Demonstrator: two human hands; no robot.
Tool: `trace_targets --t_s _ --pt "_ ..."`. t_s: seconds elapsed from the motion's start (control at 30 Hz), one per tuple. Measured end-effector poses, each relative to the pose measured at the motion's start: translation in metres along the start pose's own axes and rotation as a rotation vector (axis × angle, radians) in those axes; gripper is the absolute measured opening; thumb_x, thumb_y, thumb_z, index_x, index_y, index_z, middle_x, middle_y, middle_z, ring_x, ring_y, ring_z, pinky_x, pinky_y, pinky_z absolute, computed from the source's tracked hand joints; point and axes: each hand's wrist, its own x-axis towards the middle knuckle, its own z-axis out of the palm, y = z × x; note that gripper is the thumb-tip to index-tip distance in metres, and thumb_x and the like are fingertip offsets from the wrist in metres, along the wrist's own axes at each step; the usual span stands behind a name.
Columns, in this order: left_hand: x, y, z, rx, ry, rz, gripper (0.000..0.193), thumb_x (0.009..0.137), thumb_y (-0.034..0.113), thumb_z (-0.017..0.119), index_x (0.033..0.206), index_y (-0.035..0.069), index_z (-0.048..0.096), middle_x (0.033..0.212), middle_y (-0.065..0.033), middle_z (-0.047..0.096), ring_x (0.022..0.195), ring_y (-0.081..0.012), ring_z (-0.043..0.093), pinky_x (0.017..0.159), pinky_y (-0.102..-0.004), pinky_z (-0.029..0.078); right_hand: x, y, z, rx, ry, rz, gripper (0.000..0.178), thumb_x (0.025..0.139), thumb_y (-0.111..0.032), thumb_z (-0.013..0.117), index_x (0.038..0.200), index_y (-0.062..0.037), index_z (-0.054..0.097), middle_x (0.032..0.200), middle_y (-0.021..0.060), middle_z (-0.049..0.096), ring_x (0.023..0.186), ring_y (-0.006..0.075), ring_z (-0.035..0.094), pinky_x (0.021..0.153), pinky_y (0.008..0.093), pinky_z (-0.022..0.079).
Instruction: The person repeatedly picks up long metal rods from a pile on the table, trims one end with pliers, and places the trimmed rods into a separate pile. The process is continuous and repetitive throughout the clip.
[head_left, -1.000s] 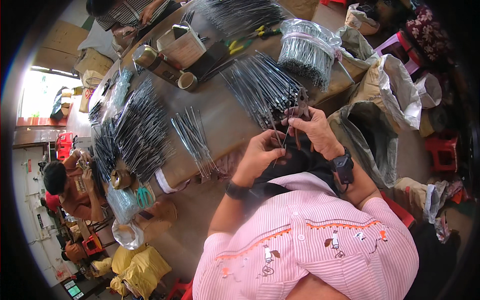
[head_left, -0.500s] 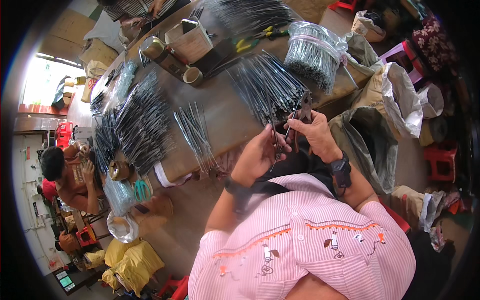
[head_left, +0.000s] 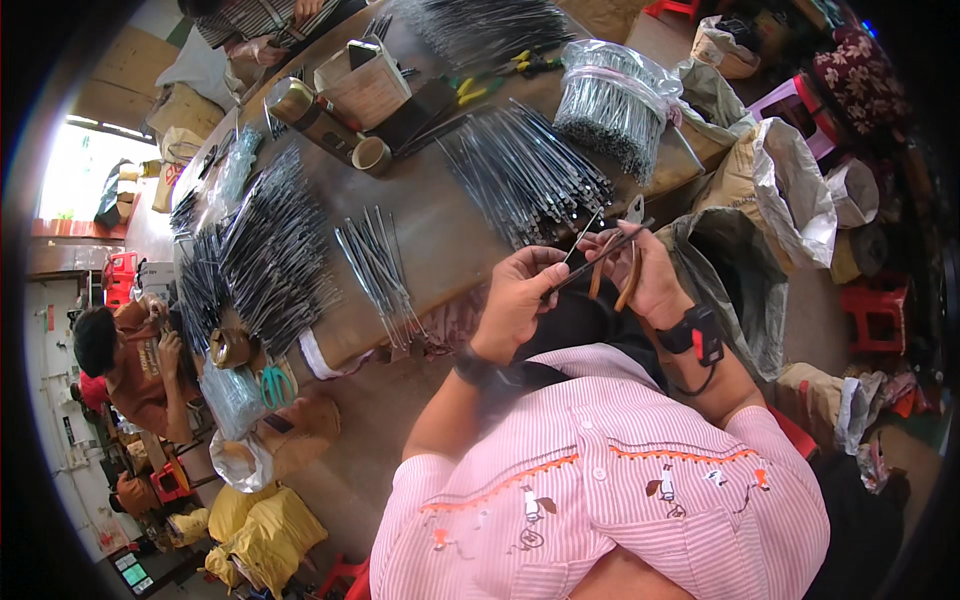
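The left hand (head_left: 520,300) pinches the lower end of a thin dark metal rod (head_left: 598,258) just off the near edge of the wooden worktable (head_left: 440,240). The rod's long axis slants up to the right, towards the right hand (head_left: 645,275), which is clenched on orange-handled pliers (head_left: 618,268) meeting the rod's upper end. Loose rods (head_left: 525,175) lie just beyond.

I have drawn both hands back from the heap of dark rods (head_left: 525,180) on the table (head_left: 440,240) toward my chest. My left hand (head_left: 520,300) now pinches one thin rod (head_left: 598,258) lifted clear of the heap, slanting up to the right. My right hand (head_left: 650,275) has turned the orange-handled pliers (head_left: 625,265) upright, tips beside the rod.
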Motion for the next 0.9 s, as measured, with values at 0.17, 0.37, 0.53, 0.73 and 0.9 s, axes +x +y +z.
trace_targets --t_s 0.17,0.37,0.53,0.73,0.9 --pt "-0.003 0.0 0.006 0.221 0.077 0.176 0.016 0.087 0.003 0.065 0.101 0.0 0.068 0.075 -0.0012 0.06 0.053 -0.0046 0.049 0.046 -0.0188 0.038 -0.016 -0.01 -0.017 0.129 -0.236 0.217 0.031 0.089 -0.019 0.047 0.107 0.004 0.054 0.1 0.0264 0.063 0.085 0.0358 0.065 0.065 0.0363 0.057" --pt "-0.005 0.003 0.007 0.479 0.112 0.386 0.016 0.088 0.0 0.061 0.102 0.0 0.068 0.079 0.0015 0.053 0.058 -0.0037 0.047 0.049 -0.0197 0.038 -0.035 -0.009 -0.016 -0.608 -0.275 0.094 0.051 0.071 0.004 0.047 0.122 -0.0002 0.045 0.099 0.017 0.06 0.084 0.023 0.064 0.065 0.0285 0.054" --pt "-0.006 0.005 0.008 0.495 0.141 0.404 0.013 0.086 -0.003 0.062 0.098 -0.003 0.068 0.078 -0.0001 0.05 0.063 -0.0064 0.048 0.054 -0.0209 0.039 -0.031 -0.01 -0.014 -1.422 -0.287 -0.273 0.055 0.069 0.002 0.051 0.124 -0.0015 0.046 0.103 0.0142 0.058 0.089 0.0249 0.058 0.076 0.0304 0.046" --pt "-0.005 0.002 0.006 0.512 0.168 0.418 0.013 0.085 -0.003 0.062 0.097 -0.004 0.068 0.077 -0.0023 0.051 0.068 -0.0087 0.05 0.06 -0.0231 0.04 -0.027 -0.014 -0.014 -1.652 -0.275 -0.605 0.043 0.07 -0.003 0.054 0.113 -0.0019 0.055 0.091 0.0175 0.057 0.078 0.0339 0.057 0.067 0.0378 0.045" --pt "-0.004 -0.003 0.001 0.572 0.157 0.42 0.017 0.088 0.002 0.061 0.103 0.003 0.069 0.078 0.0023 0.06 0.057 -0.0026 0.048 0.049 -0.0186 0.039 -0.028 -0.013 -0.014 -1.733 -0.212 -0.549 0.028 0.072 -0.007 0.056 0.099 -0.0044 0.058 0.077 0.0158 0.058 0.067 0.0346 0.057 0.061 0.0395 0.045"
